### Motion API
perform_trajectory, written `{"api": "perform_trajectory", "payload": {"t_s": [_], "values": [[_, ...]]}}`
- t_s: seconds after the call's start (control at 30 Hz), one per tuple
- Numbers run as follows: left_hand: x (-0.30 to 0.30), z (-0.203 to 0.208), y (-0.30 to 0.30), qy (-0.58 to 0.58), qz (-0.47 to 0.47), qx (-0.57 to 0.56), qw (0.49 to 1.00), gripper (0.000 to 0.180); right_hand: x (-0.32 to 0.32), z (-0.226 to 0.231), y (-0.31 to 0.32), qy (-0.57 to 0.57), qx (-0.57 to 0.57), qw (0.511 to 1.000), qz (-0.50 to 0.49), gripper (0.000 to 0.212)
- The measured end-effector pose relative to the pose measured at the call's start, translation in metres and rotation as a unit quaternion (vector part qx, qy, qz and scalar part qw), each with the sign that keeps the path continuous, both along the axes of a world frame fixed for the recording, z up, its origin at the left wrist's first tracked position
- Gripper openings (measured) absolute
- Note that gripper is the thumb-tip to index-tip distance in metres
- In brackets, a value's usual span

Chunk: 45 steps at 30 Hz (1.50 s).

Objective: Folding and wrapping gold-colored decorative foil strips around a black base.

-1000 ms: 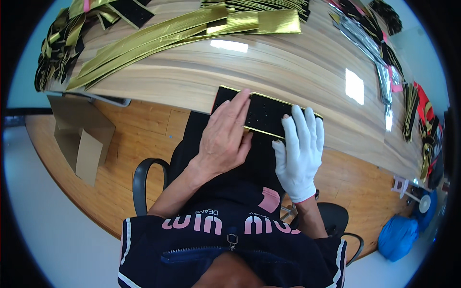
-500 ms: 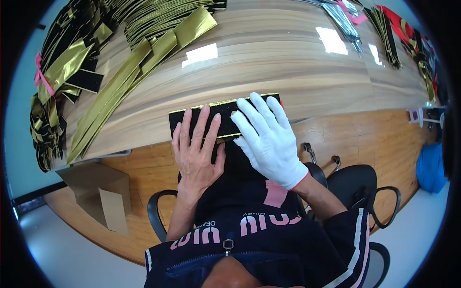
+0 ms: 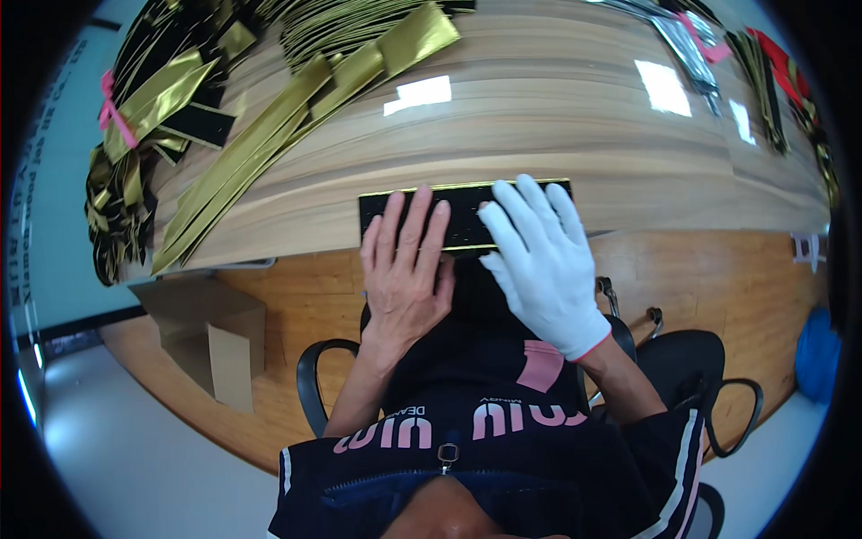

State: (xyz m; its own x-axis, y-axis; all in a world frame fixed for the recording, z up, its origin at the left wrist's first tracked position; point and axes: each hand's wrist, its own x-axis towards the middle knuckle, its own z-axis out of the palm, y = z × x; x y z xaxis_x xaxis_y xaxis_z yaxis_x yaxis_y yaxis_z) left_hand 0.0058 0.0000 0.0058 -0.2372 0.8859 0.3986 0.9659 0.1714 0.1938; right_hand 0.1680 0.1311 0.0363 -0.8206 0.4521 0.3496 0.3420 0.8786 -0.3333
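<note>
A black, velvety-looking strip with shiny gold edges [image 3: 467, 216] lies lengthwise along the near edge of the wooden table. My bare left hand [image 3: 406, 274] rests flat on its left part, fingers slightly spread and the thumb by its near edge. In a white glove with a red cuff hem, my right hand [image 3: 546, 269] lies over the right part, fingers stretched out and covering much of it. The glove's thumb and index tips look uncovered or cut. Whether the strip is one layer or several stacked ones cannot be told.
Long gold strips [image 3: 260, 148] and a pile of black-gold strips [image 3: 337, 36] lie at the far left, beside a bundle with a pink tie [image 3: 112, 112]. Silver strips [image 3: 687, 58] are at the far right. An open cardboard box [image 3: 238, 359] and an office chair [image 3: 682, 359] stand below the table.
The whole view has shifted, moving the scene rightward. The strip's far gold edge, stepped before, looks straighter. A red bit at its right end no longer shows. Both hands stay on it.
</note>
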Motion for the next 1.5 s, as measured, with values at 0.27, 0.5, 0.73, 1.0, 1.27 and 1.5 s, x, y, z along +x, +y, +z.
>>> {"api": "perform_trajectory", "payload": {"t_s": [0.27,0.5,0.73,1.0,1.27,1.5], "values": [[0.0,-0.002,-0.001,-0.003,0.014,0.003,1.0,0.072,0.0,0.001,0.0,-0.006,0.001,1.0,-0.016,0.061],[-0.002,-0.003,0.001,0.018,0.009,0.002,1.0,0.065,-0.01,0.007,-0.009,0.048,-0.021,0.999,0.005,0.06],[-0.003,-0.013,0.001,0.038,0.006,0.013,0.999,0.059,-0.037,0.005,-0.011,0.06,0.006,0.998,-0.018,0.062],[-0.002,-0.008,0.001,0.036,0.015,-0.004,0.999,0.074,-0.033,-0.01,-0.004,0.022,0.014,0.997,-0.069,0.066],[-0.002,-0.01,0.0,0.044,0.012,-0.003,0.999,0.078,-0.03,-0.009,0.0,0.011,-0.01,0.998,-0.063,0.068],[-0.002,-0.01,0.001,0.049,0.011,0.002,0.999,0.078,-0.026,-0.003,0.002,0.027,-0.036,0.997,-0.058,0.069]]}}
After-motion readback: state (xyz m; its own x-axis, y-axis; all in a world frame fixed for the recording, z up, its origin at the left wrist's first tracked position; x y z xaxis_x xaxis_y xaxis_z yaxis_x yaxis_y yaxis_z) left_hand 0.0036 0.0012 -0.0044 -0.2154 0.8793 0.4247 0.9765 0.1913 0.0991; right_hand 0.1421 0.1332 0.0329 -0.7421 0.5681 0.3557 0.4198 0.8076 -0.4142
